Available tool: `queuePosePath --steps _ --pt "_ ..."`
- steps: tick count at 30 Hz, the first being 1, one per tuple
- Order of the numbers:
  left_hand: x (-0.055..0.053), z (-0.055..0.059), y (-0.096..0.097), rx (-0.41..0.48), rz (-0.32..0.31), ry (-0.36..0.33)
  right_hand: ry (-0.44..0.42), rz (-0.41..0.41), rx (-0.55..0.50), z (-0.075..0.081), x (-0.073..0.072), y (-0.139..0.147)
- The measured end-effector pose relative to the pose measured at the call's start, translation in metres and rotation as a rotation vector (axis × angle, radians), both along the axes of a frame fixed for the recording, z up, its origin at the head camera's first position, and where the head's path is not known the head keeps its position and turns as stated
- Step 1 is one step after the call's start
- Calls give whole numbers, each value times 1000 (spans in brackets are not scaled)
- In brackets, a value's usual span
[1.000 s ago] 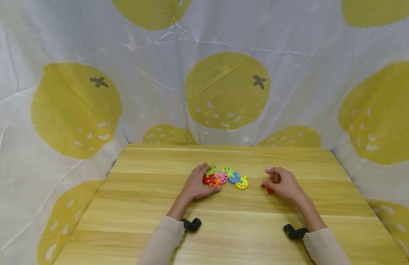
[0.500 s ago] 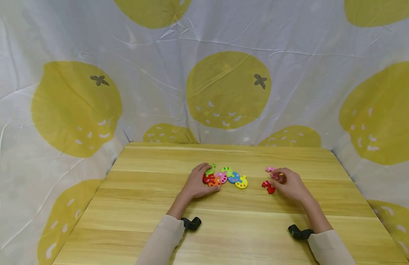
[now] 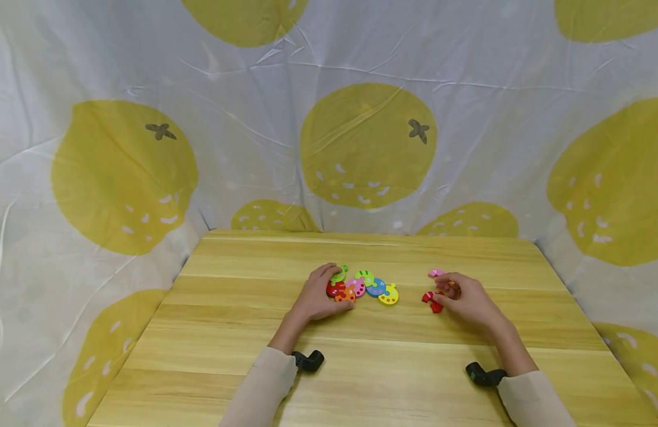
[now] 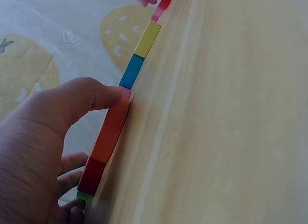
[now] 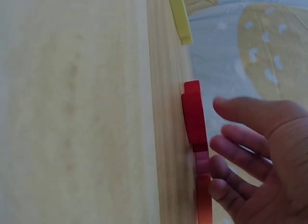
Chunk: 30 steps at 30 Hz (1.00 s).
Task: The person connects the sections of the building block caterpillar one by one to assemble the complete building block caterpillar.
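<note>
Puzzle row [image 3: 355, 289] of seven joined pieces, its left end held between the curved thumb and fingers of the left hand [image 3: 314, 296]
Right hand [image 3: 470, 301] is loosely curved, thumb apart from the fingers, just beside at least three loose pieces: red piece [image 3: 434, 302], pink piece [image 3: 435, 273] and orange piece [image 5: 205, 200], well apart from the row on the table [image 3: 382, 367]; pale marks on several pieces are too small to read

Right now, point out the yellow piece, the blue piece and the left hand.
Yellow piece [image 3: 389, 295]: head view, middle of its top face.
Blue piece [image 3: 376, 287]: head view, middle of its top face.
Left hand [image 3: 314, 296]: head view, back of the hand.
</note>
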<state>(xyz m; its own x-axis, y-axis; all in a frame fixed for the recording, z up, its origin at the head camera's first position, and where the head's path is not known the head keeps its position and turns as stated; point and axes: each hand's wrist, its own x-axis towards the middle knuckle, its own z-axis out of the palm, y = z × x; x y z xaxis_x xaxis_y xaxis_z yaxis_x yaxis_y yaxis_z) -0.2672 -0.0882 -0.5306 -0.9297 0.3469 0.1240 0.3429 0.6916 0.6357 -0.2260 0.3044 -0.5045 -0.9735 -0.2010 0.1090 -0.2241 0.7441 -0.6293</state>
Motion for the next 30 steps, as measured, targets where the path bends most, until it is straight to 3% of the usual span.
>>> queuePosePath --steps 5,10,17,30 --pt "1 -1 0 -5 -8 -3 -67 105 38 1 6 -2" --pt "1 -2 -3 -15 -21 -8 -81 138 54 -2 8 -1" --pt "1 -3 -6 -25 -41 -32 -65 115 29 -5 7 -7" --pt "-4 4 -13 1 -46 14 -39 100 -34 3 -6 -36"
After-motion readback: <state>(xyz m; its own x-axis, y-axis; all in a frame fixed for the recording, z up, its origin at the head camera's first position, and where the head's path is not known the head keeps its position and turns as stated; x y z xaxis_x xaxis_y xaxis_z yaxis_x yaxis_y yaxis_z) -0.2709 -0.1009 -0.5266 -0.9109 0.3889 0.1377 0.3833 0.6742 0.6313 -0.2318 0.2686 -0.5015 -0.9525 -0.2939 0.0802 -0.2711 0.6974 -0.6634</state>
